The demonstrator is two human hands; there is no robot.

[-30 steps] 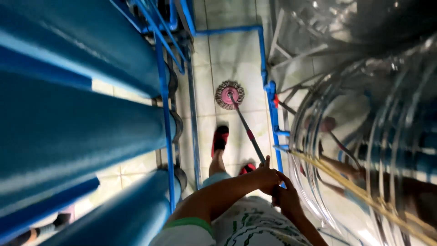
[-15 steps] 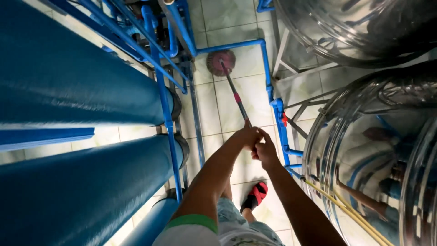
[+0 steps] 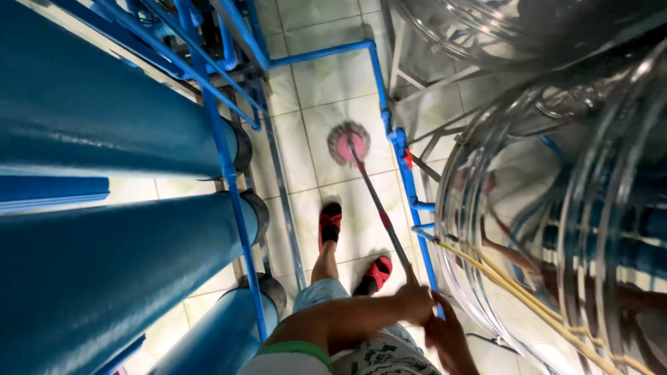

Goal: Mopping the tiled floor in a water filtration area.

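Both hands, left above right, close around the mop handle, whose axis runs forward-down to the head on the floor.

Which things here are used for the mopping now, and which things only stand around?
In use:
- mop, its handle held by both hands
- left hand
- right hand
- tiled floor

Only standing around:
- blue cylinders
- blue pipes
- steel tanks
- yellow hose
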